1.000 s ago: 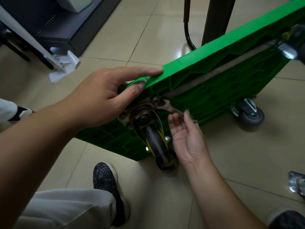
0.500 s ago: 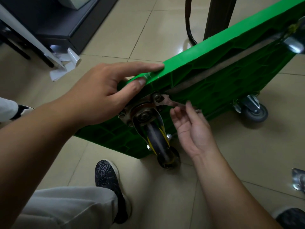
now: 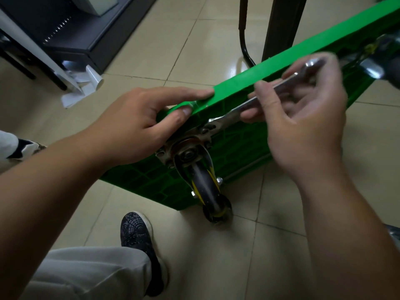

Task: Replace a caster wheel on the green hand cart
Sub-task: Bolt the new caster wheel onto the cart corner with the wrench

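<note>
The green hand cart (image 3: 240, 135) stands tilted on its edge, underside toward me. A caster wheel (image 3: 205, 187) with a black tyre and yellow hub is bolted by its metal plate (image 3: 186, 146) to the near corner. My left hand (image 3: 147, 124) grips the cart's top edge above the plate, thumb on the underside. My right hand (image 3: 303, 113) holds a silver wrench (image 3: 244, 107) by its shaft. The wrench's jaw sits at a bolt on the plate's upper right corner. Its handle angles up to the right.
A second caster (image 3: 374, 68) shows at the cart's upper right, blurred. My shoe (image 3: 138, 241) and grey trouser leg are on the tiled floor below the cart. A dark cabinet (image 3: 82, 37) and crumpled white paper (image 3: 80, 85) lie at upper left. A black post (image 3: 281, 27) stands behind the cart.
My right hand has risen from beside the caster to above the cart's edge, swinging the wrench handle up to the right. My left hand keeps its grip on the cart.
</note>
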`<state>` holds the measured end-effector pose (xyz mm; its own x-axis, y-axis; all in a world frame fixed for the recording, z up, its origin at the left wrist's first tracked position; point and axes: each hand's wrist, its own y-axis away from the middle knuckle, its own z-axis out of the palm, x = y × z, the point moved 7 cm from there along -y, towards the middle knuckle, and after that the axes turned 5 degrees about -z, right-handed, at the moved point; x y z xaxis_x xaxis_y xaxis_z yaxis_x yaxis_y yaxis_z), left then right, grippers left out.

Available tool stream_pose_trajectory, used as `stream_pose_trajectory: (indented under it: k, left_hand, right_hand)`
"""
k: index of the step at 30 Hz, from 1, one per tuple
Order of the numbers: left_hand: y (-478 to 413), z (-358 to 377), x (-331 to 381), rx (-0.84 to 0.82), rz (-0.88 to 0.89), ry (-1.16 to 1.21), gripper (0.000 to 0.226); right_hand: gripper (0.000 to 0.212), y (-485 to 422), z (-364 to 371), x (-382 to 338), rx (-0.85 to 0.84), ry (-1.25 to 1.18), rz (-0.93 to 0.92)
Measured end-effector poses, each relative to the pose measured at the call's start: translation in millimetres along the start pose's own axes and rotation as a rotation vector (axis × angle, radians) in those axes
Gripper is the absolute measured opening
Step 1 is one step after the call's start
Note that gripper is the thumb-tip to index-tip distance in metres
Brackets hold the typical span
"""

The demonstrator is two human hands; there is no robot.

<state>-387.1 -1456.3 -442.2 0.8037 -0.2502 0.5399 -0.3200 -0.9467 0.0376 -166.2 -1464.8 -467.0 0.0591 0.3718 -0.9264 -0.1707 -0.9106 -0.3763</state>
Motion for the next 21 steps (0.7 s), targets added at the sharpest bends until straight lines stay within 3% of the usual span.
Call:
stream_pose_trajectory:
  k: [5, 8, 11, 14, 17, 21]
  left_hand:
    - [2, -1, 2, 0.045, 0.022, -0.019, 0.035]
    - [3, -1, 2, 0.044, 0.014, 0.007, 0.036]
    - [2, 0, 3, 0.014, 0.005, 0.005, 0.042]
    - [2, 0, 4, 0.007, 0.005, -0.002, 0.043]
    - [1, 1, 4, -0.005, 0.003, -0.002, 0.043]
    - [2, 0, 4, 0.013, 0.006, 0.000, 0.042]
  right_hand:
    - [0.037, 8, 48, -74, -0.246, 0.491, -0.365]
    - [0.032, 10, 45, -80, -0.245, 0.502, -0.386]
    - [0.026, 2, 1, -53, -0.020, 0.210, -0.159]
    - [0.019, 13, -28, 6, 0.232, -0.277, 0.226]
    - [0.014, 41, -19, 63, 0.333, -0.624, 0.562]
    - [0.011, 78, 3, 105, 0.370, -0.823, 0.803]
